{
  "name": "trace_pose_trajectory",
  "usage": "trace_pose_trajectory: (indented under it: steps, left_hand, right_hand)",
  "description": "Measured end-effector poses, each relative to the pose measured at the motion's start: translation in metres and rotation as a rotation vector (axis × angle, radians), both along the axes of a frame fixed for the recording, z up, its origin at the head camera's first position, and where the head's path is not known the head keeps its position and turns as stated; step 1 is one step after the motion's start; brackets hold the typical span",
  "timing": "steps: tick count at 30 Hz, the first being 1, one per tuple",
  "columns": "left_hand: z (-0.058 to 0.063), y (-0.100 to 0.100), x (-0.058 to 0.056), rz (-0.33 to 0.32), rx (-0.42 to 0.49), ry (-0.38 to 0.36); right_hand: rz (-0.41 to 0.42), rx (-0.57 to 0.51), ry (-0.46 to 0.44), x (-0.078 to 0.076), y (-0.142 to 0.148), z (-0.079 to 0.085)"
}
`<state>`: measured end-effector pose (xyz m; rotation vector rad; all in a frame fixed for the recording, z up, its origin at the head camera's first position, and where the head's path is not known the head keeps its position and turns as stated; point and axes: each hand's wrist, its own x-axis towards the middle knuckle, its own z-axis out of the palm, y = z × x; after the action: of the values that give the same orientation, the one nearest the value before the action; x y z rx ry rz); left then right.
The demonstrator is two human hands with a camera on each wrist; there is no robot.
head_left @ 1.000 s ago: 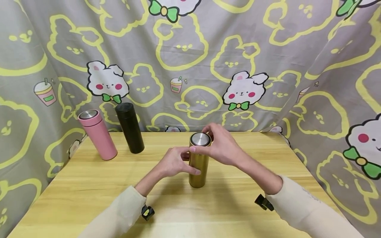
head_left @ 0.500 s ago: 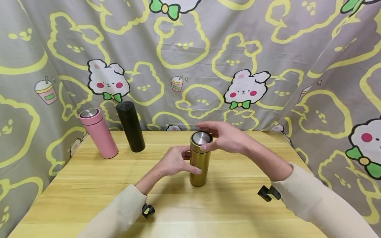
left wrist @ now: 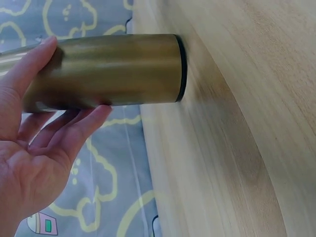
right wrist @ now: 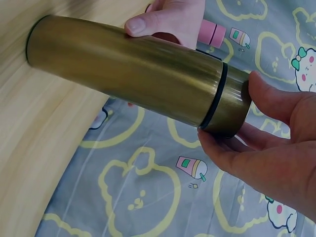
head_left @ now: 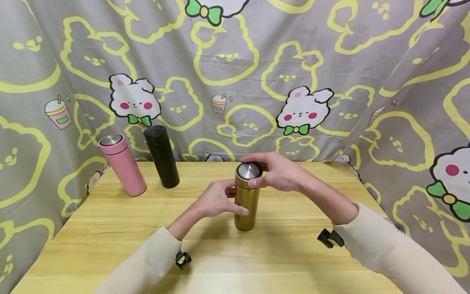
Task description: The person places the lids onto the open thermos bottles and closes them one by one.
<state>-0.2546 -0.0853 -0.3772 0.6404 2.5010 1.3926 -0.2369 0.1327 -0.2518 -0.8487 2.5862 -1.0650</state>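
A gold thermos (head_left: 251,202) stands upright on the wooden table, its lid (head_left: 243,183) topped with a steel disc. My left hand (head_left: 214,200) grips the body from the left, thumb across the front and fingers behind. In the left wrist view the gold body (left wrist: 123,69) reaches down to a dark base ring at the table. My right hand (head_left: 282,173) holds the lid from the right, thumb at its near side and fingers round the far side. The right wrist view shows a black ring between body (right wrist: 138,74) and lid (right wrist: 232,101), with the fingertips at the lid.
At the back left of the table (head_left: 147,253) stand a pink thermos (head_left: 125,169) with a steel-topped lid and a black thermos (head_left: 162,157). A grey curtain (head_left: 227,134) with cartoon prints hangs behind and along both sides.
My right hand has turned and shifted right about the lid, its thumb moving from the lid's left side to its front right. My left hand keeps its grip on the body.
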Motion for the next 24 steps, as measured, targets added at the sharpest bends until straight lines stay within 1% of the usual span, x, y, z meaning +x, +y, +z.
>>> trace_pose_trajectory:
  steps: [8, 11, 13, 15, 20, 22, 24]
  left_hand:
    - [-0.001, 0.001, 0.000, 0.015, -0.026, 0.034]
    - [-0.002, 0.001, 0.000, 0.019, -0.016, 0.035]
    - [-0.003, 0.001, 0.000, 0.023, -0.010, 0.034]
    - [-0.003, 0.002, 0.000, 0.025, -0.007, 0.034]
    - [-0.004, 0.002, 0.001, 0.034, 0.002, 0.046]
    - [-0.004, 0.003, 0.001, 0.040, 0.008, 0.047]
    - [-0.004, 0.003, 0.002, 0.044, 0.015, 0.045]
  right_hand:
    - [-0.024, -0.025, 0.033, 0.002, 0.000, -0.006]
    - [-0.053, -0.046, 0.047, 0.003, -0.002, -0.008]
    - [-0.091, -0.050, 0.071, 0.005, -0.003, -0.010]
    - [-0.131, -0.044, 0.120, 0.007, -0.004, -0.013]
    - [-0.220, 0.011, 0.312, 0.012, -0.009, -0.023]
    - [-0.245, 0.023, 0.363, 0.014, -0.011, -0.026]
    - [-0.265, 0.022, 0.390, 0.015, -0.013, -0.029]
